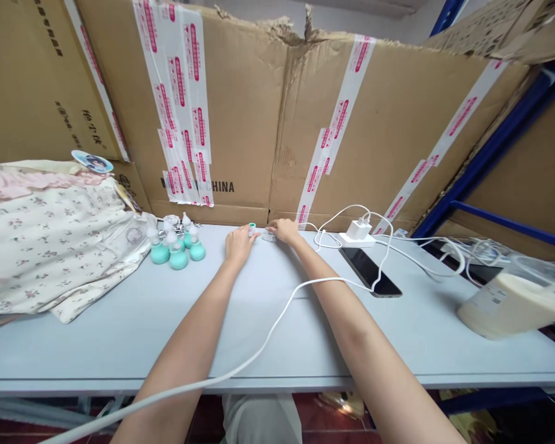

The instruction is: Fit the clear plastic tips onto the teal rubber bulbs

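Note:
My left hand (239, 245) is at the far side of the table, its fingers closed on a small clear piece with a teal edge (252, 226); most of it is hidden by the fingers. Close by on the right, my right hand (284, 230) has its fingers bent down at a flat, clear plastic piece (269, 237) on the tabletop. Whether those fingers grip it or only touch it is too small to make out. Left of both hands stand several teal bulb nasal aspirators (178, 258) with clear tips, grouped upright.
A floral cloth bag (50, 240) covers the table's left side. A white cable (277, 320) crosses over my right forearm. To the right lie a phone (369, 270), a white charger (358, 230) and a cream tub (504, 308). Taped cardboard (245, 123) walls the back.

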The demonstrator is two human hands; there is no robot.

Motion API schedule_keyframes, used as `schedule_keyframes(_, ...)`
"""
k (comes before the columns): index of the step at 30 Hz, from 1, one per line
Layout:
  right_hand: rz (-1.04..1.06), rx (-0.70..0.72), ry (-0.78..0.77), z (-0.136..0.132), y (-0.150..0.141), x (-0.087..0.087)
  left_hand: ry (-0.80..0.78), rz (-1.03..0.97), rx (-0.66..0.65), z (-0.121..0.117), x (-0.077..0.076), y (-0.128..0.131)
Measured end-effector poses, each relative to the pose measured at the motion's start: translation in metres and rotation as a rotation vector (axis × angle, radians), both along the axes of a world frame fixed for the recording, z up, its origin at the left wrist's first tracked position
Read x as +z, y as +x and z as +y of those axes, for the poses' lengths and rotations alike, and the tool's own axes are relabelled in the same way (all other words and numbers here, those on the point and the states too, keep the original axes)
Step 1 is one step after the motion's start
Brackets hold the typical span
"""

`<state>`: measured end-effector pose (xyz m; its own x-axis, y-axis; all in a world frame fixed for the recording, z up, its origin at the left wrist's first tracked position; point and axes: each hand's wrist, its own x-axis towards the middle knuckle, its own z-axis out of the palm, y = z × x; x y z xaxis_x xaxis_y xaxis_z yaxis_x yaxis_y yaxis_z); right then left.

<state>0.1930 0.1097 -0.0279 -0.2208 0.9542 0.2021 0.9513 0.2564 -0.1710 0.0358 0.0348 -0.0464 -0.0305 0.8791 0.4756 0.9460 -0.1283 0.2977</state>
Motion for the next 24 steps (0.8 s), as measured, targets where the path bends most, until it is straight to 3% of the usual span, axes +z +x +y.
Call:
schedule_keyframes(6, 0.091, 0.019, -0.049, 0.016, -0.002, -0.002, -0.005, -0.009, 0.011, 0.003, -0.002, 0.001)
schedule_keyframes(14, 0.287, 0.026, -0.002, -0.008, 0.029, -0.017, 0.001, -0.017, -0.022, 0.002, -0.004, 0.004)
schedule_keyframes(19, 0.228, -0.042, -0.008, -0.015, 0.031, -0.019, -0.016, -0.016, -0.012, 0.002, -0.004, 0.005)
schedule_keyframes(24, 0.199, -0.046, -0.028, -0.012, 0.035, -0.010, -0.011, -0.057, 0.004, 0.003, -0.003, 0.002)
